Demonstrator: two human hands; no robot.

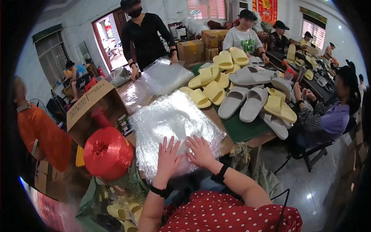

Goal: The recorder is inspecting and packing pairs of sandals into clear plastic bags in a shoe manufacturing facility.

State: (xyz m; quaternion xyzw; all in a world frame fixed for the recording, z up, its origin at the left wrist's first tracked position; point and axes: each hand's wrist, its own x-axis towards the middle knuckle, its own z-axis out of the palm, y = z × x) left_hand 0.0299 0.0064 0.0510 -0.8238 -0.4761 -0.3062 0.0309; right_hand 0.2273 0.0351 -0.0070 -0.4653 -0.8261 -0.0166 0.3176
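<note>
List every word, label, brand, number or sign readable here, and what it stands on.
Wording located, not transcribed:
Cardboard box: dark printed characters.
Grey shirt: green lettering.
Red wall banner: gold characters.
Brown cartons: any marks too small to read.
Small dark item by the red roll: too small to read.
Clear plastic sheets: none visible.

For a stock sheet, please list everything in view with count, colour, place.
Plastic stack: one, clear, centre
Second stack: one, clear, beyond first
Yellow slippers: many, yellow, heaped right
Grey slippers: many, grey, same heap
Bagged slippers: several, yellow, lower left
Roll: one, red, left of stack
Open box: one, brown, behind roll
Cartons: several, brown, upper centre
Co-workers: several, varied clothing, around edges
Garment: one, dotted red, lower edge
Wristbands: two, black, lower centre
Left hand: one, bare, on stack
Right hand: one, bare, on stack
</note>
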